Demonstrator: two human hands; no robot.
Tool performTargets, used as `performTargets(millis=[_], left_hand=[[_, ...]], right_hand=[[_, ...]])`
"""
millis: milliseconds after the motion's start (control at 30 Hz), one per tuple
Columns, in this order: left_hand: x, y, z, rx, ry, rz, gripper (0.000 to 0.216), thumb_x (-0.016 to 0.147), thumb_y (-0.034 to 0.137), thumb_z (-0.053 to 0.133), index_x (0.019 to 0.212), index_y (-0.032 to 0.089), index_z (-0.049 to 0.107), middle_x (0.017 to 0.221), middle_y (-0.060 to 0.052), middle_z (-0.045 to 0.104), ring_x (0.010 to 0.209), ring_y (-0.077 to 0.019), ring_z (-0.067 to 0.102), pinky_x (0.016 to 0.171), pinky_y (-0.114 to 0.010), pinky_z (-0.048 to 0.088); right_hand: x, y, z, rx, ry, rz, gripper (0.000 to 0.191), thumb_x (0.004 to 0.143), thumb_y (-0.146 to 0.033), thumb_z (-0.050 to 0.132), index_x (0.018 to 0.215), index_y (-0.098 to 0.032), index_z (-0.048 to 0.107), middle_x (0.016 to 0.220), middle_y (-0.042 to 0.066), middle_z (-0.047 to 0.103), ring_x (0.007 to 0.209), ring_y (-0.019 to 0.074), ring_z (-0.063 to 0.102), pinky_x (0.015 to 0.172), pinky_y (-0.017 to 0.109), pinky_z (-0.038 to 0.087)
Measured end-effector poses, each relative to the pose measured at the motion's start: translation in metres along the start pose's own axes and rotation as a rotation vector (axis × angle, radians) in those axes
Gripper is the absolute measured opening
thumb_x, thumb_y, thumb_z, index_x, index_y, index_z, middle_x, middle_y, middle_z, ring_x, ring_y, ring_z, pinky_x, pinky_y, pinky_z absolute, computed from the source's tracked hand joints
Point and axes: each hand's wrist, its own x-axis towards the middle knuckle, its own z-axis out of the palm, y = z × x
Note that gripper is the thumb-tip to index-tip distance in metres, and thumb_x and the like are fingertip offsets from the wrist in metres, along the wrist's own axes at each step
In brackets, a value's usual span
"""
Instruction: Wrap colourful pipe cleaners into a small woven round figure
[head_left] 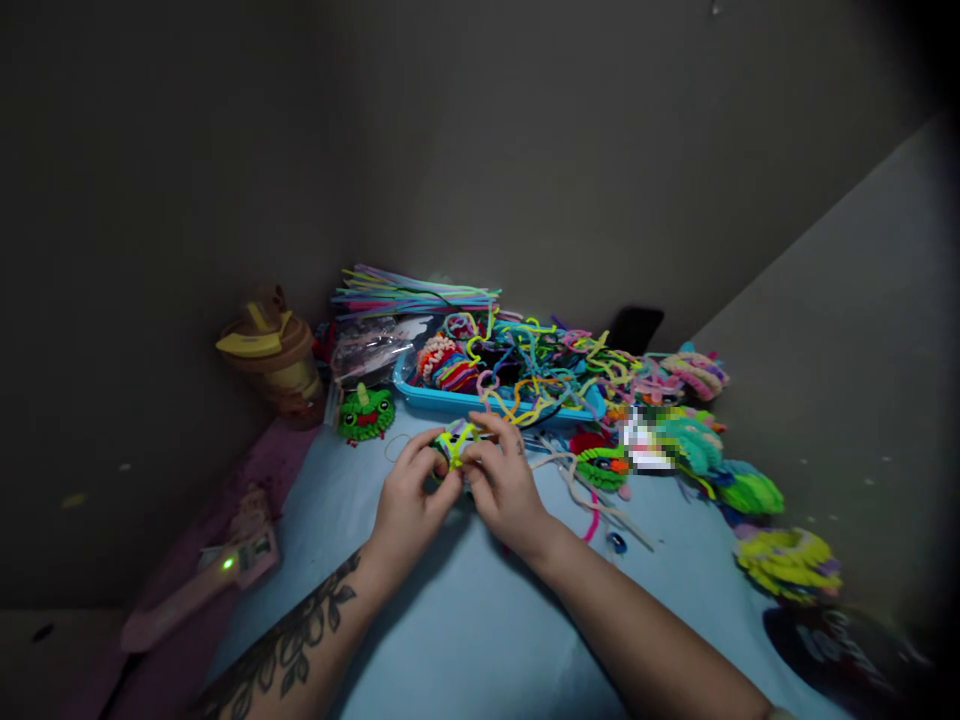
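Note:
Over the middle of the light blue table, both hands meet around a small pipe-cleaner figure in bright yellow-green with some purple. My left hand pinches its left side. Fingers of my right hand are closed on the right side. Much of the figure is hidden behind the fingers. A green pipe-cleaner frog with a red mouth sits beyond my left hand. To the right of my right hand lies a green and orange pipe-cleaner piece, beside loose pale pipe cleaners.
Behind the hands stands a blue tray heaped with tangled pipe cleaners. Straight pipe cleaners lie at the back. A lidded cup and a pink device with a green light are at left. Coiled bundles line the right edge.

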Motion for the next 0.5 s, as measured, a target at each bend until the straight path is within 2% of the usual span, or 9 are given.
performTargets(millis=[100, 167, 300, 433, 500], left_hand=[[0.002, -0.003, -0.001, -0.024, 0.039, -0.073, 0.018, 0.083, 0.023, 0.058, 0.069, 0.02, 0.049, 0.11, -0.01, 0.062, 0.107, -0.0225, 0.059, 0.086, -0.035, 0.05], [0.003, -0.005, -0.002, -0.017, 0.067, -0.09, 0.019, 0.084, 0.026, 0.058, 0.069, 0.02, 0.049, 0.108, -0.01, 0.064, 0.109, -0.0237, 0.058, 0.088, -0.037, 0.049], [0.007, -0.005, -0.004, -0.014, 0.106, -0.125, 0.021, 0.084, 0.031, 0.057, 0.068, 0.02, 0.049, 0.104, -0.01, 0.064, 0.112, -0.0247, 0.057, 0.091, -0.037, 0.047], [0.011, -0.006, -0.005, -0.102, 0.155, -0.257, 0.02, 0.082, 0.035, 0.059, 0.075, 0.02, 0.049, 0.111, -0.011, 0.061, 0.11, -0.0242, 0.057, 0.078, -0.03, 0.049], [0.013, -0.008, -0.005, -0.125, 0.186, -0.274, 0.019, 0.08, 0.035, 0.06, 0.079, 0.02, 0.048, 0.107, -0.009, 0.061, 0.107, -0.0232, 0.058, 0.076, -0.029, 0.048]], right_hand=[[-0.001, -0.007, -0.002, -0.086, 0.093, -0.017, 0.015, 0.085, -0.01, 0.051, 0.088, -0.022, 0.06, 0.108, 0.01, 0.05, 0.104, 0.0249, 0.049, 0.091, 0.044, 0.045], [0.0, -0.011, -0.003, -0.064, 0.088, -0.066, 0.016, 0.085, -0.009, 0.05, 0.088, -0.022, 0.058, 0.093, 0.007, 0.051, 0.09, 0.0217, 0.051, 0.081, 0.038, 0.047], [0.002, -0.017, -0.002, 0.077, -0.031, -0.182, 0.021, 0.082, -0.003, 0.044, 0.091, -0.021, 0.051, 0.087, 0.007, 0.055, 0.083, 0.0199, 0.052, 0.076, 0.034, 0.049], [0.004, -0.023, -0.004, 0.173, -0.169, -0.259, 0.02, 0.079, -0.003, 0.044, 0.087, -0.02, 0.046, 0.082, 0.007, 0.057, 0.078, 0.0197, 0.052, 0.072, 0.033, 0.049], [0.006, -0.029, -0.01, 0.258, -0.217, -0.302, 0.019, 0.078, -0.004, 0.044, 0.087, -0.021, 0.045, 0.08, 0.006, 0.057, 0.076, 0.0188, 0.052, 0.07, 0.031, 0.049]])
